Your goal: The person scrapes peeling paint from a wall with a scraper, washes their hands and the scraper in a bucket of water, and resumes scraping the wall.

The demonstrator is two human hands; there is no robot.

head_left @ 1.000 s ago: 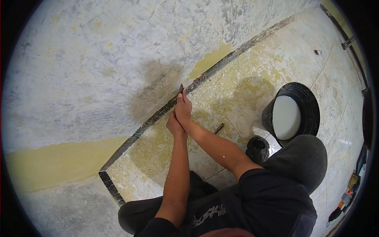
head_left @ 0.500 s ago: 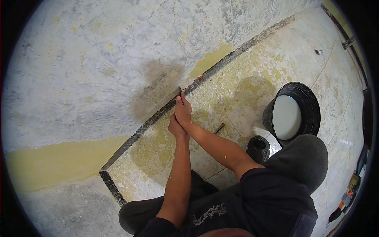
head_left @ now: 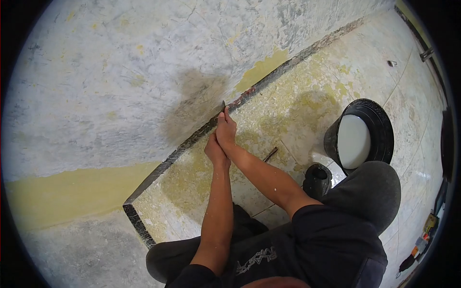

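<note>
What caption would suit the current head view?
Right hand holding a small blade at the dark skirting, left hand by its wrist, black bucket of whitish liquid nearby.

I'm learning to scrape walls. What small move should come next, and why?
Probably ease the blade in the right hand along the dark border toward the yellow patch: the blade is at the border, and that patch shows on the wall farther along.

From the right hand [head_left: 226, 130], floor [head_left: 314, 79] runs open toward two; wall [head_left: 120, 96] blocks ten, bucket [head_left: 382, 129] three o'clock!
</note>
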